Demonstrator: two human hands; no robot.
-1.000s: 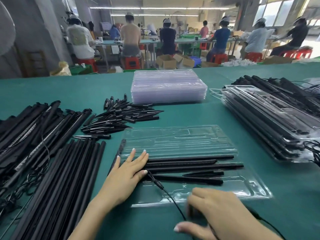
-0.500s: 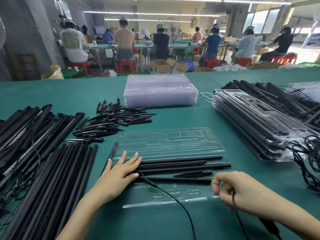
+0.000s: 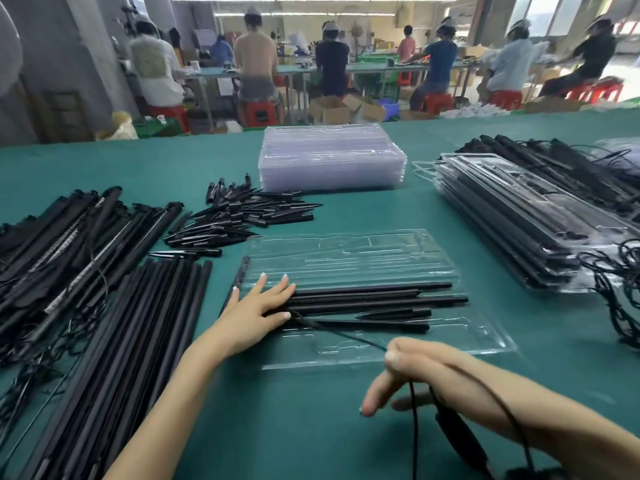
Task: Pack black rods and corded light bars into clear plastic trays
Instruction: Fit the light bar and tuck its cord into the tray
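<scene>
A clear tray [image 3: 374, 251] lies on the green table [image 3: 311, 427] with its long side running left to right. Several black rods [image 3: 374, 299] lie in it, lengthwise along the tray, side by side. The left hand [image 3: 256, 308] rests flat with fingers spread on the rods' left ends. A thin black cord [image 3: 343, 334] runs from that end toward the near right, to the right hand [image 3: 412, 372], whose fingers pinch it; the cord loops down past the wrist. The hands are apart, the right one just in front of the tray's near edge
</scene>
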